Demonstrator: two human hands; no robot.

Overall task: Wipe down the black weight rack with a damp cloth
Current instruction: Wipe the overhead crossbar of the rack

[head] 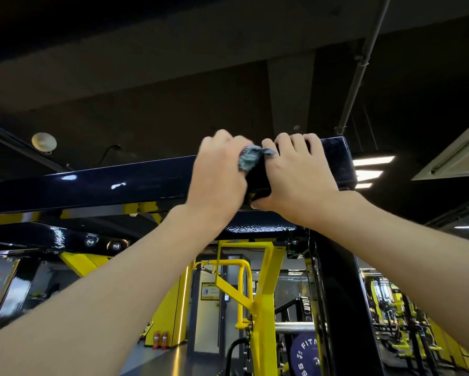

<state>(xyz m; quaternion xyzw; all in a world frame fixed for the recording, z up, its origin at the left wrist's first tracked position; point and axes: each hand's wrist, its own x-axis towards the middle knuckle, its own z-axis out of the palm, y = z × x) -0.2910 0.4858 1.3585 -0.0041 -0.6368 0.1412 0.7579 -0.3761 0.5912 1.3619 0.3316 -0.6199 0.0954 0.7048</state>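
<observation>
Black glossy rack beam under a dark ceiling.
Grey cloth is clutched by the left hand; the beam is gripped by the right hand.

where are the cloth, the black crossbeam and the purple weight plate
cloth (251, 158): head view, bunched grey middle
black crossbeam (92, 185): head view, glossy front face
purple weight plate (305, 355): head view, lettered face

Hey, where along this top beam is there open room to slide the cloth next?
The long stretch of the black beam left of the left hand is bare. Rightward is crowded: the right hand grips the beam beside the cloth, leaving only a short end piece.
</observation>
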